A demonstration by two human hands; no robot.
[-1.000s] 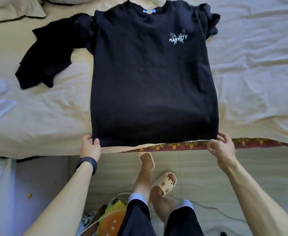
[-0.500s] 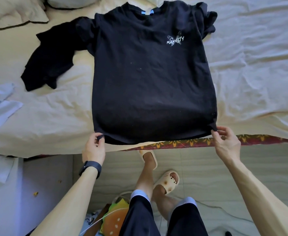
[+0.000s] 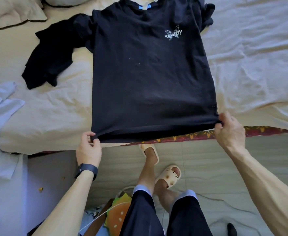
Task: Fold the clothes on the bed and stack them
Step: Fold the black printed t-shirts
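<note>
Head view: left hand (image 3: 88,145) and right hand (image 3: 229,129) each pinch a near hem corner of the black shirt (image 3: 150,79); lift both corners evenly, hem taut.

Matt black cloth T-shirt (image 3: 150,79), creased cream cotton sheet (image 3: 252,65) — smooth rubbery slippers (image 3: 169,176), matt

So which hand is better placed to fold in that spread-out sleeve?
Probably the left hand: it pinches the black T-shirt at the hem corner on the same side as the spread sleeve; the right hand holds the opposite corner.
</note>
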